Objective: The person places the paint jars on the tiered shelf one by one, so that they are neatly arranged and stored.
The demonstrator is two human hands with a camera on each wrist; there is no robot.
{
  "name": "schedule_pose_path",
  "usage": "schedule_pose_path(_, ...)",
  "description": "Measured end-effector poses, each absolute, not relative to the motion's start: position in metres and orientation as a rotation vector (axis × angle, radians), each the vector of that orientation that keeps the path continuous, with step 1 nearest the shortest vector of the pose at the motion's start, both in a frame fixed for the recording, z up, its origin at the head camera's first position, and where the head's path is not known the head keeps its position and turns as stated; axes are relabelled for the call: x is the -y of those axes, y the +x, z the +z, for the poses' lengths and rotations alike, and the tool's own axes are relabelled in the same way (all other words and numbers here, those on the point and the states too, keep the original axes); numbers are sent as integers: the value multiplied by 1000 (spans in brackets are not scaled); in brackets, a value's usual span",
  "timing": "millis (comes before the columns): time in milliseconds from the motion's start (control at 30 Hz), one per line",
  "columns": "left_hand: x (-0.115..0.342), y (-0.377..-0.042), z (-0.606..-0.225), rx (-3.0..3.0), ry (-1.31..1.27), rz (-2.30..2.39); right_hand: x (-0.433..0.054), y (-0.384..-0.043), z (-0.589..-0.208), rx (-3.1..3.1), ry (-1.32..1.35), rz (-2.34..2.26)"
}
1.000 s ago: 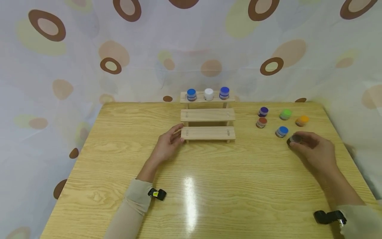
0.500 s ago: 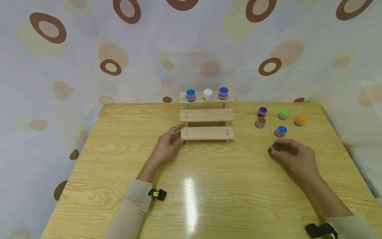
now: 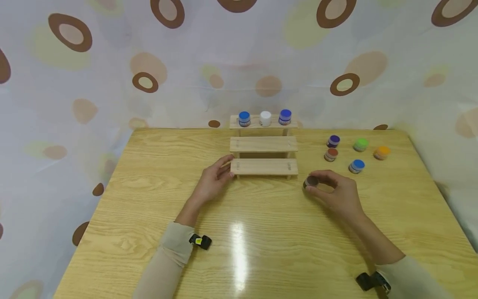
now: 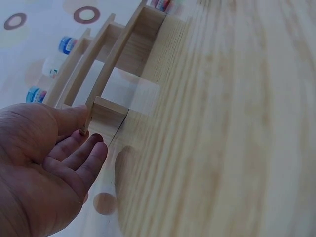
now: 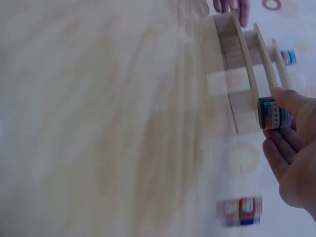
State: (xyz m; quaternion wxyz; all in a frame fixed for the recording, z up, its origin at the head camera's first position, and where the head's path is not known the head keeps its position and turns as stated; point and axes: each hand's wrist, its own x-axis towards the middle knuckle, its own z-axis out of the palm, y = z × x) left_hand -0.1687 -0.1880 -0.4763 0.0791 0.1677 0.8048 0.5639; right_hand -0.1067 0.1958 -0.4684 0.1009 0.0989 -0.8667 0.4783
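My right hand (image 3: 337, 193) pinches a small black paint jar (image 3: 311, 182) between thumb and fingers, just right of a three-step wooden display stand (image 3: 264, 167). In the right wrist view the jar's printed label (image 5: 272, 114) faces the camera. My left hand (image 3: 213, 180) holds the left end of the stand's lowest step. The left wrist view has the thumb (image 4: 71, 120) on one side of that plank and the other fingers curled at its end. On the top step stand a blue jar (image 3: 244, 119), a white jar (image 3: 265, 118) and a violet-blue jar (image 3: 285, 117).
Right of the stand, several more jars stand on the wood-grain table (image 3: 171, 265): dark purple (image 3: 333, 141), red-brown (image 3: 330, 155), green (image 3: 360, 145), orange (image 3: 382, 153) and blue (image 3: 356, 166). A patterned cloth (image 3: 239, 62) hangs behind the table.
My right hand has carried the black paint jar leftward, from beside the other jars to near the stand. The left hand stays at the stand's lowest step.
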Motion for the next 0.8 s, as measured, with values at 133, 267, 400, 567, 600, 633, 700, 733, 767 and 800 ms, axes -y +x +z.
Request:
schedule_pose_path(133, 188, -169, -474, -2411, 493, 1679, -169, -116, -465, 2546, 312, 1374)
schedule_pose_path(267, 188, -168, -474, -2413, 490, 1681, -139, -129, -458, 2535, 309, 1365)
schedule_pose_path(400, 187, -167, -475, -2422, 474, 1681, -111, -141, -449, 2520, 301, 1421)
schedule_pose_path(567, 186, -167, -476, -2409, 470, 1696, -84, -162, -443, 2434, 313, 1458)
schedule_pose_path(600, 186, -167, -476, -2408, 470, 1697, -79, -166, -443, 2418, 319, 1456)
schedule_pose_path(633, 186, -167, -476, -2408, 466, 1698, -73, -171, -442, 2404, 323, 1452)
schedule_pose_path(700, 186, -167, -475, -2416, 458, 1692, -63, -179, -443, 2388, 326, 1436)
schedule_pose_path(733, 186, -168, -475, -2418, 457, 1688, -59, -182, -443, 2384, 328, 1421)
schedule_pose_path(767, 186, -168, -475, -2419, 457, 1683, -54, -184, -442, 2377, 328, 1408)
schedule_pose_path(800, 186, -168, -476, -2419, 462, 1680, -50, -186, -442, 2369, 327, 1406)
